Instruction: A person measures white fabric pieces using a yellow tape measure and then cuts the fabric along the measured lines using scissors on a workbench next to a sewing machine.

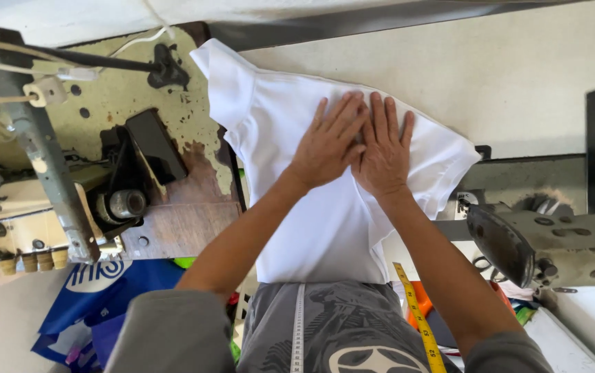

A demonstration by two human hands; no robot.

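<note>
Worn sewing table [518, 83], frame centre: white shirt [311, 228] draped over its near edge, left hand [326, 144] and right hand [382, 153] pressed flat on it, fingers spread, gripping nothing; cloth judged light, soft, slippery, best pinched at sleeve or hem.

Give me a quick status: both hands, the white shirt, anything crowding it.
Left hand and right hand flat, side by side on white shirt. Shirt spread over table edge. Nothing on it; yellow tape measure hangs nearby.
</note>
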